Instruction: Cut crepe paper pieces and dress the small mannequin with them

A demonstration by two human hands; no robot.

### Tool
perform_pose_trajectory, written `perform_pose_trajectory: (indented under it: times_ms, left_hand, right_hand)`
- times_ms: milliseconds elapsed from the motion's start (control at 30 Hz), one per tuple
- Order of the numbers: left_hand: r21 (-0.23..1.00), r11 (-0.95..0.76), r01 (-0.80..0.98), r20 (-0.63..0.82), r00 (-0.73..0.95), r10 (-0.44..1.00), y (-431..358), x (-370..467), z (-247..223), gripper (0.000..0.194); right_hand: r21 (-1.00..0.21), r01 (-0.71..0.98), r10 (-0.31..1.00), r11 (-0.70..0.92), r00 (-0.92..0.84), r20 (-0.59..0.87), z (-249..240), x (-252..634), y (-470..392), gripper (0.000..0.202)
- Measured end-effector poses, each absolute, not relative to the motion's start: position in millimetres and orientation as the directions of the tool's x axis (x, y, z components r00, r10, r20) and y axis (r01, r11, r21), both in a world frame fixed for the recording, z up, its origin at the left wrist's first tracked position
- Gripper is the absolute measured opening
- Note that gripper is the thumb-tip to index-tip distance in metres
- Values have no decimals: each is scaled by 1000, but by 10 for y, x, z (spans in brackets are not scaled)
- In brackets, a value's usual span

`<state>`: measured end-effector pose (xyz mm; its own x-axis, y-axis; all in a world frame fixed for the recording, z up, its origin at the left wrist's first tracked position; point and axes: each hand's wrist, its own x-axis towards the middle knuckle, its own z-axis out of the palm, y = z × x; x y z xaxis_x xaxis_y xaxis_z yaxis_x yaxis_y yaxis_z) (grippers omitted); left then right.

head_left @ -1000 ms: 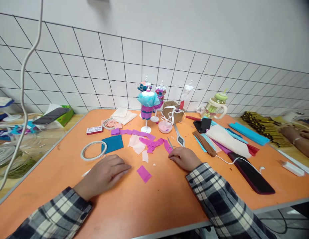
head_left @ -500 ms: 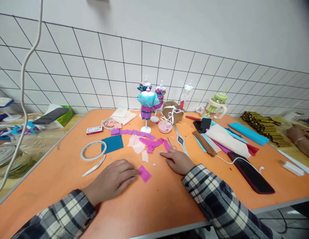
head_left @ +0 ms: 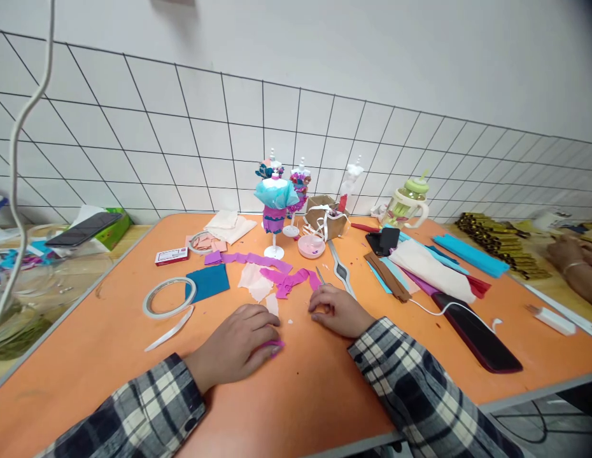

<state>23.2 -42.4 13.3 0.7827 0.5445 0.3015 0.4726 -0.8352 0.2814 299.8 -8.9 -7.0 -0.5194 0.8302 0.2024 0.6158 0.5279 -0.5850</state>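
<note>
My left hand rests low over the table with its fingers closed on a small magenta paper piece, most of which the fingers cover. To its right, my right hand is curled, thumb and index tip close together; whether anything is between them is hidden. Just behind it, the scissors show only in part. Torn magenta paper strips and a pale pink paper piece lie beyond both hands. Behind these stands a small dress form with a turquoise ruffle and purple skirt.
A tape roll, blue paper and a small red-white box lie on the left. A pink bowl, cardboard box and green-lidded bottle stand behind. On the right are paper rolls and another person's hand.
My left hand has moved right over the magenta piece, its fingers now covering most of it. My right hand's index finger has drawn in from pointing to curled. The view has shifted slightly.
</note>
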Motion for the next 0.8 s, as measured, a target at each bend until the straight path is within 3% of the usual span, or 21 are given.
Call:
perform_pose_trajectory:
  times_ms: [100, 300, 433, 533, 633, 800]
  left_hand:
    - [295, -833, 469, 306, 779, 547, -401, 214, 145, 18]
    - [306, -843, 443, 250, 816, 520, -371, 226, 140, 19]
    - [317, -842, 438, 224, 828, 515, -383, 241, 169, 20]
    - [321, -842, 433, 228, 828, 512, -395, 250, 186, 20]
    - [319, -848, 423, 247, 827, 505, -402, 250, 184, 21]
    - [308, -854, 419, 234, 837, 495, -410, 242, 175, 20]
  right_hand:
    - [-589, 644, 858, 489, -478, 190, -50, 3012, -75, 8]
    - [-563, 769, 936, 303, -350, 25, -23, 3088, -56, 4]
    - [-628, 706, 928, 327, -365, 73, -59, 3086, -54, 16]
    - [-542, 719, 890, 435, -435, 136, -98, 3058, -67, 30]
    - [-465, 780, 900, 418, -426, 94, -104, 3021, -88, 36]
    - [-288, 857, 900, 427, -434, 45, -37, 2965, -117, 12]
